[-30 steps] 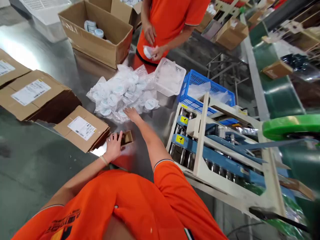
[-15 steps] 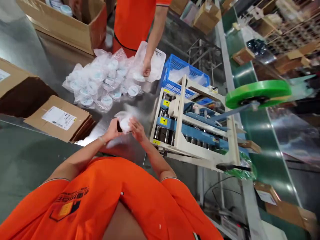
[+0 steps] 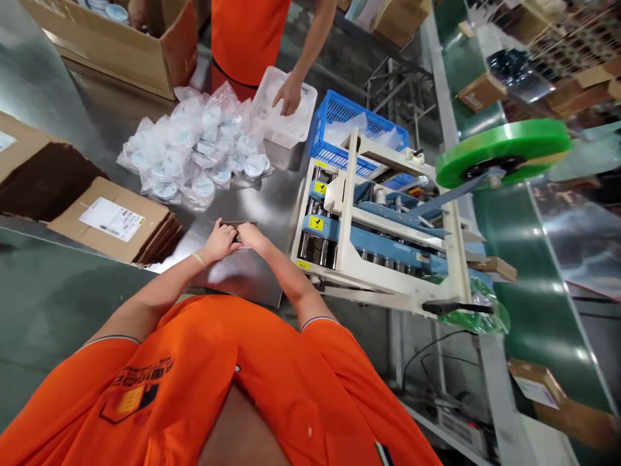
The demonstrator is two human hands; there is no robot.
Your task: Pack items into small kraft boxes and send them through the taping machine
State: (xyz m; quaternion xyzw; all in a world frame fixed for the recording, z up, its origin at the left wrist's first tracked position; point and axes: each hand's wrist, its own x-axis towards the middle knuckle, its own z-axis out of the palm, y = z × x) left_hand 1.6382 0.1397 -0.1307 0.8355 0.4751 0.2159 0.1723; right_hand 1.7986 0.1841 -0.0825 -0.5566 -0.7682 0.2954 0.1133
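On the metal desk (image 3: 269, 202), my left hand (image 3: 220, 241) and right hand (image 3: 251, 237) grip a cardboard box (image 3: 233, 224), maybe half-closed; many plastic bags (image 3: 194, 145) are left beyond.

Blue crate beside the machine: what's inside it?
Inside the blue crate, pale, see-through plastic lies in loose folds. What lies beneath it, the crate's floor included, is covered, and a cream frame in front hides part of the near side.

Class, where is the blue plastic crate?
In the head view, upper right of centre, the blue plastic crate sits right of the white plastic basket, beyond the cream roller machine.
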